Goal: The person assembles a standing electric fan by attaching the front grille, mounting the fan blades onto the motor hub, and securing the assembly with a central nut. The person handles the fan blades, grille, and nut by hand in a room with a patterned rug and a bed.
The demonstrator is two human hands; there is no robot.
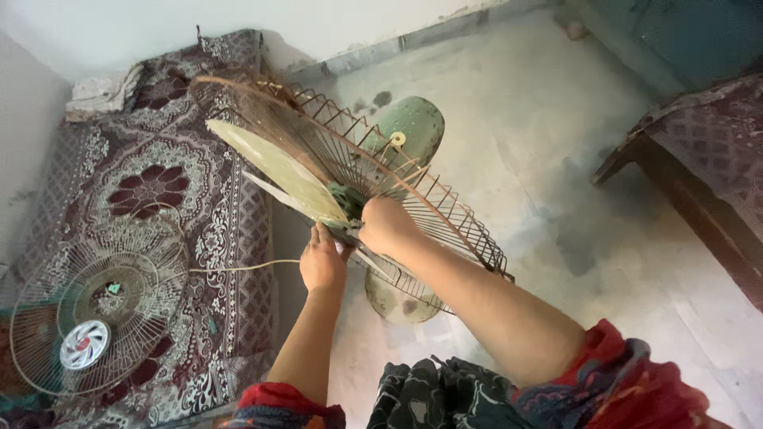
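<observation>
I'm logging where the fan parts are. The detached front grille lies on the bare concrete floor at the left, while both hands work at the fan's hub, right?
Not quite. The head view shows the detached front grille lying on the patterned rug, not bare concrete. The left hand and right hand are at the fan's hub.

The fan blades [278, 171] were pale cream-green, their wire guard [413, 191] rust-brown. At nine o'clock lay a maroon bedcover [214, 222] with white floral patterning. At seven o'clock, the loose grille [95, 310] was pale, its centre cap white.
</observation>
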